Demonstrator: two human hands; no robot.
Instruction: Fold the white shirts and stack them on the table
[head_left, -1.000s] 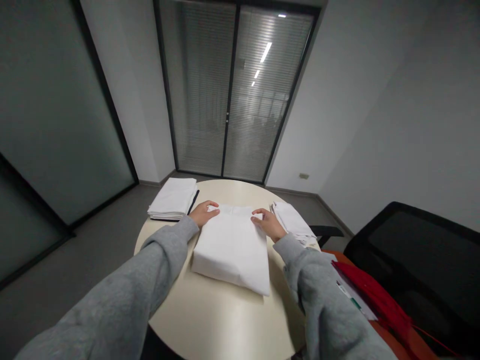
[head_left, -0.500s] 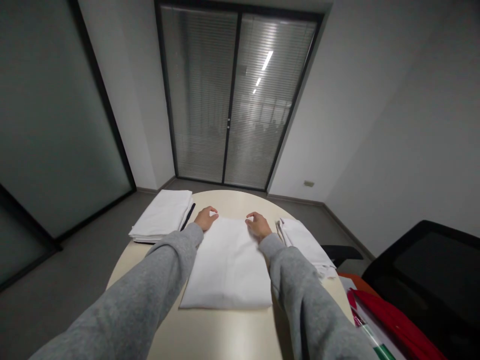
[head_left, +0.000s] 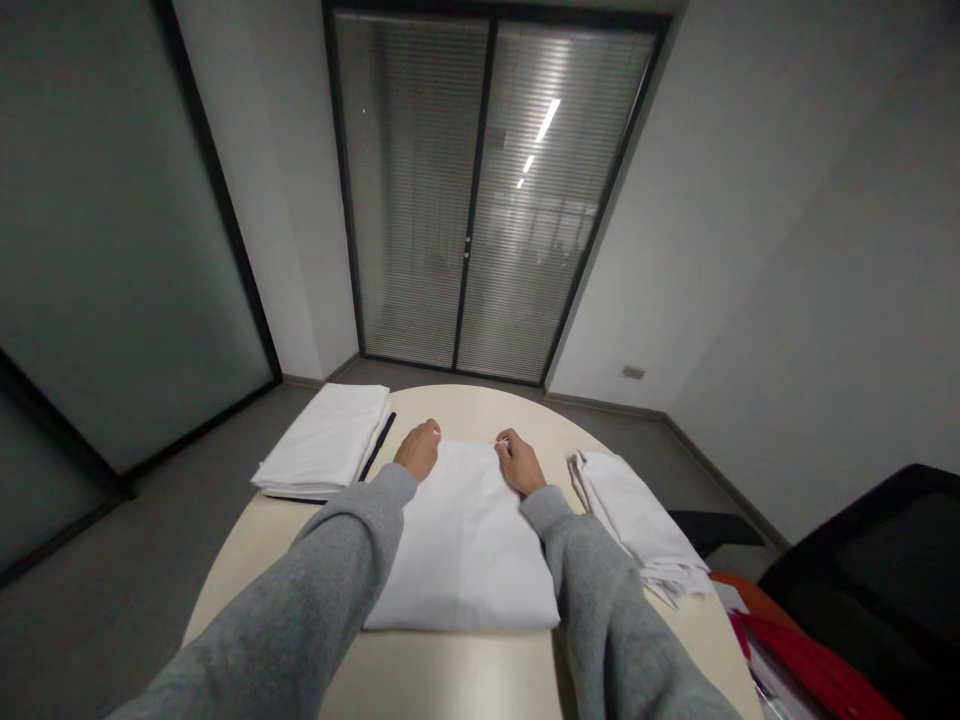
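Note:
A folded white cloth (head_left: 465,550) lies flat on the round table, its far edge between my hands. My left hand (head_left: 420,450) is closed at the cloth's far left corner, fingertips pinching the fabric. At the far right corner, my right hand (head_left: 520,462) pinches the cloth with curled fingers. Grey sleeves cover both forearms and hide parts of the cloth's sides.
A stack of folded white cloths (head_left: 326,435) sits at the table's left on something dark. More white cloth (head_left: 637,520) lies loosely folded at the right. The pale table (head_left: 442,670) has a black chair (head_left: 877,570) and red items (head_left: 817,665) beside it.
Both hands have closed from loosely curled fingers onto the cloth's far corners. The view has shifted slightly, and the cloth's near edge appears a little lower in the picture.

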